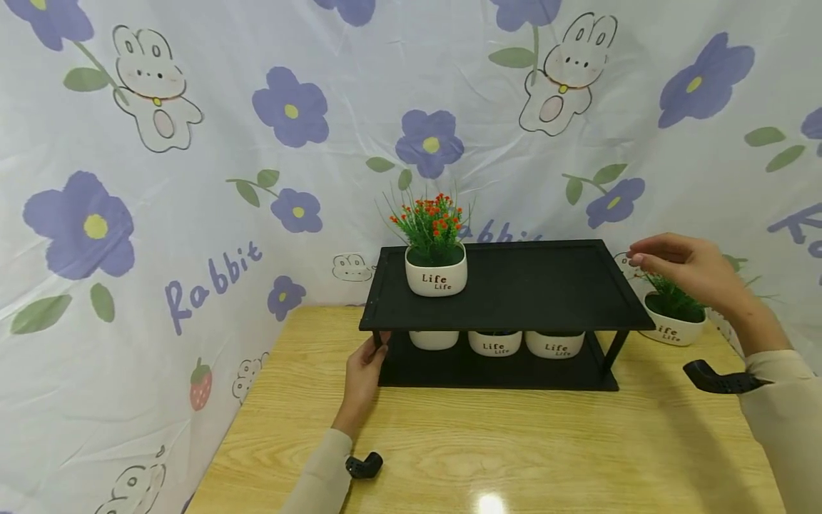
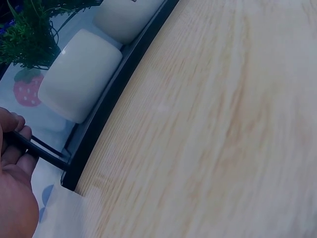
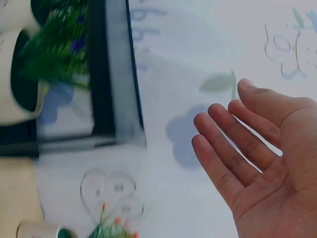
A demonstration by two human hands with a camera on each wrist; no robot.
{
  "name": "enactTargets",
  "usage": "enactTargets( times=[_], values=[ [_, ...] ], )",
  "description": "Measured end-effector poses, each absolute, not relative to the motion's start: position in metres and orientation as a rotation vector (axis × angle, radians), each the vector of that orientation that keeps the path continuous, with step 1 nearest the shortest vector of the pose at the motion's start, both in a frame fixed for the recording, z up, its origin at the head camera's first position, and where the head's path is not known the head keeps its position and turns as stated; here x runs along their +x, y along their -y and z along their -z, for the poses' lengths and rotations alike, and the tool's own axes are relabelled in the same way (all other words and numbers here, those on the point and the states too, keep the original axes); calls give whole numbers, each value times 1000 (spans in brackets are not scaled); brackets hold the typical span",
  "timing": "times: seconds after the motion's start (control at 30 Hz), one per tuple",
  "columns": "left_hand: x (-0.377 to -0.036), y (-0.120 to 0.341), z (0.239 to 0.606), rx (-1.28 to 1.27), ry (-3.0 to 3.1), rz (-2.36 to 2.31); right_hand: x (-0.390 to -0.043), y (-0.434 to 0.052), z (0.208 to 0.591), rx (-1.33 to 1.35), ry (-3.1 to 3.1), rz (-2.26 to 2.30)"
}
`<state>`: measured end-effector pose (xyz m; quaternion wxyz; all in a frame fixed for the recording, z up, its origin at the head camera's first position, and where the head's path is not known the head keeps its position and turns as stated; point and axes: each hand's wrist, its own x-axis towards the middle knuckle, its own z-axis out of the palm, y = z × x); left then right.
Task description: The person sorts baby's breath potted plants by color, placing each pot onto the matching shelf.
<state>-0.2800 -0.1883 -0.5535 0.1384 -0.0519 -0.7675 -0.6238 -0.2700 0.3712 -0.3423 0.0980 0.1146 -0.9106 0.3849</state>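
Observation:
A black two-tier shelf (image 1: 514, 285) stands on the wooden table (image 1: 488, 450). Its top tier carries a white "Life" pot with orange flowers (image 1: 436, 271), and three white pots (image 1: 494, 343) sit on the lower tier. My left hand (image 1: 364, 368) grips the shelf's thin front-left leg (image 2: 42, 151), its fingers curled round it beside a white pot (image 2: 79, 74). My right hand (image 1: 687, 268) hovers empty, with straight fingers (image 3: 233, 148), above a white pot with a green plant (image 1: 671, 318) standing right of the shelf.
A cloth backdrop printed with flowers and rabbits (image 1: 193, 178) closes in the back and both sides. Bare wood lies in front of the shelf. In the right wrist view the shelf edge (image 3: 101, 74) and a blurred plant (image 3: 54, 54) are on the left.

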Motion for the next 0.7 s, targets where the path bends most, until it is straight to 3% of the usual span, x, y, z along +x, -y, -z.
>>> enactTargets(
  times=[0.7],
  values=[
    [-281, 188, 557, -132, 2167, 1821, -227, -458, 419, 71, 2665, -1057]
  ],
)
